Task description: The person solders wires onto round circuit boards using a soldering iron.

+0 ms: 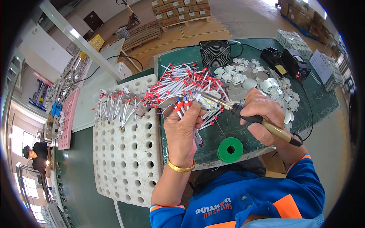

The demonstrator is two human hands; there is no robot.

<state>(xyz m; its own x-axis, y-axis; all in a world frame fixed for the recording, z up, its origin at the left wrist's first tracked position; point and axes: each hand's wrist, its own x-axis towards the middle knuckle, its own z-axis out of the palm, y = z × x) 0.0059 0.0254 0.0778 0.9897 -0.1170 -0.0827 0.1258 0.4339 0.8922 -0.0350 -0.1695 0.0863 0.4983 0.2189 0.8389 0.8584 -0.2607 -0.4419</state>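
My right hand (264,112) is wrapped around the gold and black handle of a soldering iron (272,132). Its metal tip points left, just above the fingers of my left hand (182,129). That hand is closed around a bundle of white wire leads (198,137) with red collars. A small white circuit board with yellow dots (208,102) lies close to the left fingertips; whether they touch it, I cannot tell. Behind them spreads a large heap of similar wire leads (182,81). A green solder spool (236,149) lies near the table's front edge, a thin strand rising from it.
Left stands a white foam board with rows of holes (110,163), some leads and round boards at its top. A black fan (215,54) is at the back. Loose boards (273,89) lie right, near a soldering station (295,64). A co-worker (40,159) is at far left.
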